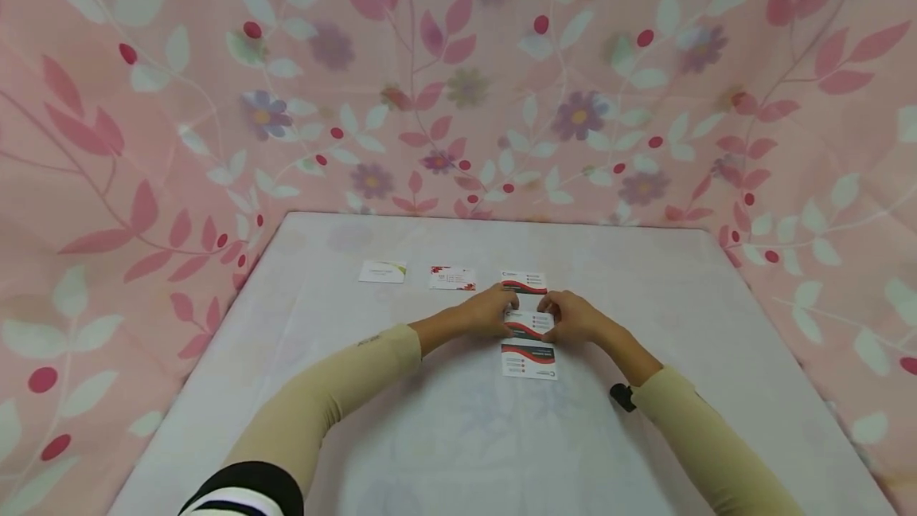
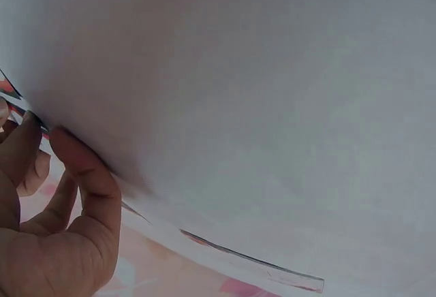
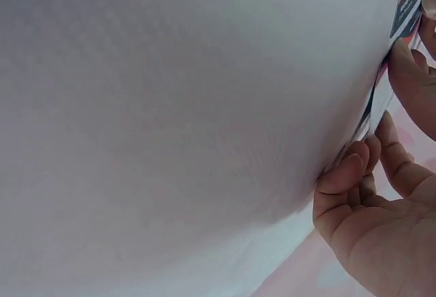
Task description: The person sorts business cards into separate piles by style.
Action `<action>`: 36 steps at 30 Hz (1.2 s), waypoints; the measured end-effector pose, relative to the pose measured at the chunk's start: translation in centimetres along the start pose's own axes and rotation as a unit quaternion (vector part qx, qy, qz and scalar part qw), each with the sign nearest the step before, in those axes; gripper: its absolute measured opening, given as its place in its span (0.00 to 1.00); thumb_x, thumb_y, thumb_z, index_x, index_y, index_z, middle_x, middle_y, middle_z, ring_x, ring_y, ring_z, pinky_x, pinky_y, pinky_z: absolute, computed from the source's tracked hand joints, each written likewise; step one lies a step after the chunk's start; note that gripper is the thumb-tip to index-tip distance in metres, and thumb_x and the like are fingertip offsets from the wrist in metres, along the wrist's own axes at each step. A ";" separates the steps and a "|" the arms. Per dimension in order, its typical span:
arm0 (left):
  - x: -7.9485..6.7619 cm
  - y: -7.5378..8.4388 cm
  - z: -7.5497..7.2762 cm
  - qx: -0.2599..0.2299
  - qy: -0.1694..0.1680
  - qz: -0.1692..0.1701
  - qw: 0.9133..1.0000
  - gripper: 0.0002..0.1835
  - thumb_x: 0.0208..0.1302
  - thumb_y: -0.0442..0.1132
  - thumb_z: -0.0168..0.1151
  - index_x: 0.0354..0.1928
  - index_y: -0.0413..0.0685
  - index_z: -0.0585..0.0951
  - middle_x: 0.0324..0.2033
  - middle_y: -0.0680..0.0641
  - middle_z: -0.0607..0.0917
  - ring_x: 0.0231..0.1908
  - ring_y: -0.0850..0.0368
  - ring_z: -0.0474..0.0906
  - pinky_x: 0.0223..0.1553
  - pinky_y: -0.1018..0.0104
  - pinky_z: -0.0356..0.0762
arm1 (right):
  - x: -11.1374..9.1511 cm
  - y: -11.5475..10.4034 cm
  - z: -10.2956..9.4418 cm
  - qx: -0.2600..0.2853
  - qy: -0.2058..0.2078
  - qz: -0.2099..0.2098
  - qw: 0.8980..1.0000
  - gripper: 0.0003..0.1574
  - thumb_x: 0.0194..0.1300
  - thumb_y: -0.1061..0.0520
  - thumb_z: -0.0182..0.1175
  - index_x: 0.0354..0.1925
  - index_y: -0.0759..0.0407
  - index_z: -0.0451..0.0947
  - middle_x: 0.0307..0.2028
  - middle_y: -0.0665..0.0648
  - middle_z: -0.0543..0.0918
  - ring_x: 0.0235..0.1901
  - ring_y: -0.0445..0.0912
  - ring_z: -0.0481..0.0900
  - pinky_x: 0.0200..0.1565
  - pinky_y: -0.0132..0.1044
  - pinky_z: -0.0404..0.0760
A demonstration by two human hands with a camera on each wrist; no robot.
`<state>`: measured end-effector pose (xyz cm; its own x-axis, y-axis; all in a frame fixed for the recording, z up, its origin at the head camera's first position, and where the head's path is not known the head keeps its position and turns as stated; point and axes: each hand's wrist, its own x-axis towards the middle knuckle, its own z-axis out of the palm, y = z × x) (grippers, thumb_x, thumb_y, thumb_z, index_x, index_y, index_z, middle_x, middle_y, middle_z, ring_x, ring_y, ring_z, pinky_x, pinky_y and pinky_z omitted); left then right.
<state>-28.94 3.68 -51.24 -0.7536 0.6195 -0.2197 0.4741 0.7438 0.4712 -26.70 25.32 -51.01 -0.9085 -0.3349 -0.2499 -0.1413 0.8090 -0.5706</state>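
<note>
Three business cards with red and dark wavy bands lie in a column on the white-covered table. Both hands are at the middle card (image 1: 528, 326). My left hand (image 1: 490, 311) holds its left edge between thumb and curled fingers. At the right edge, my right hand (image 1: 575, 318) pinches the same card; the right wrist view shows these bent fingertips (image 3: 344, 171) against it. Just above lies the upper card (image 1: 523, 280), close to the left fingers. Below lies the lower card (image 1: 528, 362), its dark band at the top. Fingers partly cover the middle card's sides.
Left of the upper card lie a white card with red corner patterns (image 1: 453, 279) and a white card with a green corner (image 1: 383, 272). A pink floral cloth (image 1: 444, 102) hangs behind the table (image 1: 430, 452) and along both sides.
</note>
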 end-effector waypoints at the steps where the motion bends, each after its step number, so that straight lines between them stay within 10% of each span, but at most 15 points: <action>1: -0.1 0.2 0.0 0.001 0.000 -0.007 1.000 0.27 0.57 0.48 0.74 0.57 0.53 0.76 0.51 0.48 0.73 0.45 0.58 0.73 0.46 0.68 0.75 | 0.0 0.0 0.0 -0.001 0.001 0.004 1.000 0.28 0.48 0.57 0.78 0.47 0.59 0.78 0.39 0.58 0.75 0.42 0.51 0.70 0.44 0.42 0.71; 13: -0.8 1.3 -0.2 -0.035 0.008 -0.035 0.999 0.27 0.60 0.44 0.71 0.57 0.52 0.69 0.45 0.50 0.81 0.41 0.59 0.75 0.43 0.67 0.74 | -0.2 -0.6 -0.4 0.035 0.006 0.043 0.998 0.13 0.66 0.59 0.63 0.46 0.62 0.72 0.38 0.58 0.76 0.40 0.50 0.73 0.39 0.38 0.72; 26: -0.8 -0.2 -1.3 -0.078 0.089 0.041 0.992 0.36 0.50 0.44 0.79 0.61 0.49 0.73 0.42 0.52 0.81 0.39 0.61 0.74 0.40 0.72 0.72 | 0.4 -0.3 -0.5 0.192 0.065 0.030 0.979 0.18 0.68 0.61 0.60 0.54 0.65 0.71 0.25 0.54 0.72 0.24 0.45 0.70 0.27 0.36 0.71; 36: 0.8 -0.9 -1.9 -0.083 0.087 0.013 0.993 0.34 0.53 0.44 0.77 0.62 0.48 0.74 0.33 0.51 0.79 0.33 0.60 0.73 0.35 0.71 0.69 | 0.3 -0.5 -0.4 0.051 0.134 -0.040 0.989 0.37 0.50 0.56 0.77 0.57 0.62 0.76 0.36 0.60 0.77 0.35 0.50 0.72 0.37 0.38 0.70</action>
<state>-30.81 3.08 -50.23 -0.8165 0.5742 -0.0609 0.4241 0.6680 0.6115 -27.12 25.00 -50.48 -0.9697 -0.2442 0.0078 -0.1887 0.7283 -0.6588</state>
